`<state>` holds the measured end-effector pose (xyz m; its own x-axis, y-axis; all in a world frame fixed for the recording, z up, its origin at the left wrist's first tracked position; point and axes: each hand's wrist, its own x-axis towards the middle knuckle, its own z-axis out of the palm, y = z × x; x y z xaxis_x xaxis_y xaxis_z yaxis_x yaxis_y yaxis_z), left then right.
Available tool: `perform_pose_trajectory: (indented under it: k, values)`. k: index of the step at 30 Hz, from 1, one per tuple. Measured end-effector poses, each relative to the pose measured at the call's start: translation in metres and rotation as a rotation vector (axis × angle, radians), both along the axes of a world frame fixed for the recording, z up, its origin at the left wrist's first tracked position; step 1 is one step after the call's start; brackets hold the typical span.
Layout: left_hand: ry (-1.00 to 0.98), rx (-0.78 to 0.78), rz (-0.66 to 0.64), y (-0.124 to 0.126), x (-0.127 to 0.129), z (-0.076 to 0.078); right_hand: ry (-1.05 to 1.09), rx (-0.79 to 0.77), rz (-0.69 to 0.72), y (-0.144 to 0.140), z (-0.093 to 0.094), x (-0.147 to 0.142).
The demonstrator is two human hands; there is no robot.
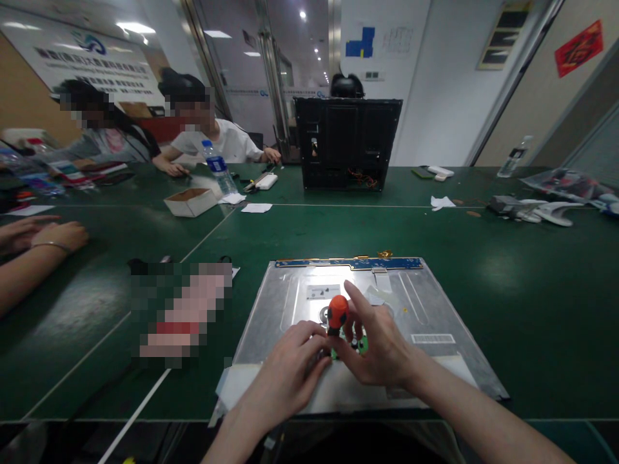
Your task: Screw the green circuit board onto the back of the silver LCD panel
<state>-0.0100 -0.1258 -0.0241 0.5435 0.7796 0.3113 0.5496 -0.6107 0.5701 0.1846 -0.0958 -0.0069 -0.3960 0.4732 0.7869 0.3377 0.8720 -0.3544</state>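
Observation:
A flat silver metal panel, like the back of a display (271, 303), lies on the table before me, with a narrow blue circuit strip (319, 263) along its far edge. An upright screwdriver with a short orange and black handle (338, 311) stands over a small green circuit board (362, 345) at the panel's middle. My right hand (387, 345) grips the screwdriver between thumb and fingers, its index finger raised. Close against the tool's lower part, my left hand (290, 364) has its fingers bent together; what they hold is hidden. The screwdriver's tip is also out of sight.
On the green table (483, 264), a blurred pinkish item (188, 309) lies left of the panel. Another person's hands (58, 235) rest at far left. A black display frame (347, 142), a white box (192, 202) and a bottle (217, 167) stand further back, near two seated people.

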Motion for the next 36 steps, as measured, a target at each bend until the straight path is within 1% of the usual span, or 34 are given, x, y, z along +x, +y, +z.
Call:
perform_pose_trajectory:
  k: [4,10,15,22,30,33,36]
  values:
    - [0.001,-0.008,-0.013,0.000,0.000,0.001,-0.007,0.008,0.000,-0.002,0.001,0.001]
    - [-0.014,0.044,-0.001,0.002,-0.001,-0.007,0.022,0.023,-0.001,0.001,0.003,-0.002]
    - [-0.006,0.058,-0.005,0.004,-0.002,-0.011,0.020,0.034,0.024,0.001,0.004,-0.002]
    - [0.006,0.056,-0.004,0.004,-0.002,-0.012,0.022,0.087,-0.009,-0.001,0.003,-0.001]
    - [0.001,0.052,-0.003,0.007,-0.002,-0.014,0.010,0.036,0.022,-0.003,0.006,0.000]
    - [0.005,0.032,-0.001,0.006,-0.002,-0.013,0.010,-0.006,0.058,-0.002,0.009,0.001]
    - [0.013,0.020,-0.006,0.004,-0.002,-0.010,0.011,-0.006,0.068,-0.001,0.010,0.000]
